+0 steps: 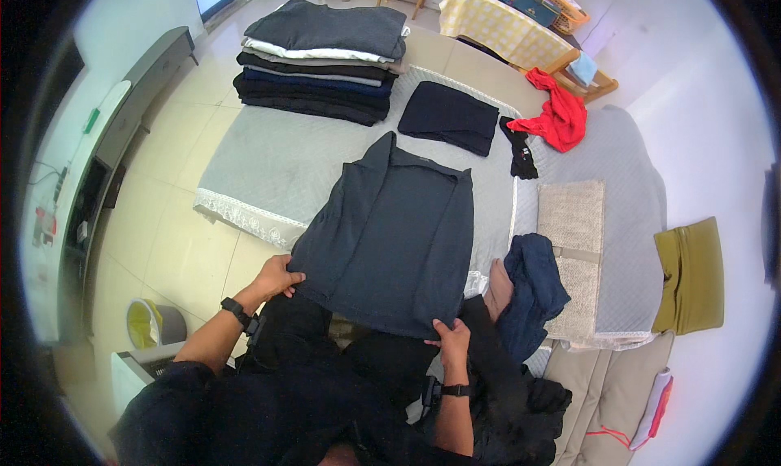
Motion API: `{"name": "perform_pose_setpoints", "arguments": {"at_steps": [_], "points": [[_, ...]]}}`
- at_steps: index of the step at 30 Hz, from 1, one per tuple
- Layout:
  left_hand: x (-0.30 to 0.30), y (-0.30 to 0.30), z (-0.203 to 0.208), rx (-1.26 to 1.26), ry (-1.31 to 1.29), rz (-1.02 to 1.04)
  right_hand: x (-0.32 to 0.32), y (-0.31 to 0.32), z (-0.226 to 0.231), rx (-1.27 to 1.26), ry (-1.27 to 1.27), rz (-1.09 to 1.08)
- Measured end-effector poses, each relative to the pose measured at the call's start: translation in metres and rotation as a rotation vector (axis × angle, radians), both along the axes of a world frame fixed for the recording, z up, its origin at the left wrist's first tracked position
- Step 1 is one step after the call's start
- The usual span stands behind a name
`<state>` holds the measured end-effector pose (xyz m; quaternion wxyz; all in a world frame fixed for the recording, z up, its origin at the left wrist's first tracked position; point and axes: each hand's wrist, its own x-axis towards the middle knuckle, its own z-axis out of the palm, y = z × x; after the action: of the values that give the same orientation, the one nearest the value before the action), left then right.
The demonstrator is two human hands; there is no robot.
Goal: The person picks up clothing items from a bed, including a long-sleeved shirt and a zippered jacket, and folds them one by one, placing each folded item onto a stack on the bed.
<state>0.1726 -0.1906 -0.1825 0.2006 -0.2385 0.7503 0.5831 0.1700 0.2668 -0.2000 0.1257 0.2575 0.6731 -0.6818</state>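
A dark grey long garment (399,230), seemingly a top with its sides folded inward, lies spread over the bed's near edge. My left hand (278,278) pinches its near left corner, and my right hand (451,337) grips the near right corner, thumb on top. Between the hands the hem hangs slightly over my lap. Beyond the garment is a folded black piece of clothing (449,116). To its left rises a tall stack of folded clothes (321,67), dark grey on top with a white layer beneath.
The grey quilted bed cover (260,157) has a lace edge. On the right lie a red garment (561,112), a black item (521,148), crumpled jeans (533,291), a beige woven cushion (573,254) and an olive cushion (691,275). A bin (159,323) stands at lower left.
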Motion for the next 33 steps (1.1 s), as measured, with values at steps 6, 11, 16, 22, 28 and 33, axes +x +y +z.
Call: {"name": "perform_pose_setpoints", "arguments": {"at_steps": [6, 11, 16, 22, 28, 33], "points": [[-0.003, 0.000, 0.035, -0.024, 0.029, 0.018, -0.004, -0.014, 0.043, -0.164, 0.028, -0.037], [-0.004, -0.007, 0.032, -0.028, -0.033, -0.044, -0.005, 0.002, 0.025, -0.149, -0.044, -0.009], [-0.014, -0.007, 0.023, -0.140, -0.192, -0.182, 0.009, 0.012, -0.002, 0.263, -0.141, 0.061], [-0.038, -0.027, 0.019, -0.615, 0.223, -0.605, -0.032, -0.014, 0.066, 1.004, 0.323, 0.548], [-0.093, 0.021, 0.026, -0.693, 0.720, -0.786, -0.043, -0.035, 0.034, 1.014, 0.500, 0.799], [-0.064, 0.036, -0.026, -0.653, 0.618, -1.104, -0.047, -0.038, 0.022, 1.002, 0.406, 0.969]]}}
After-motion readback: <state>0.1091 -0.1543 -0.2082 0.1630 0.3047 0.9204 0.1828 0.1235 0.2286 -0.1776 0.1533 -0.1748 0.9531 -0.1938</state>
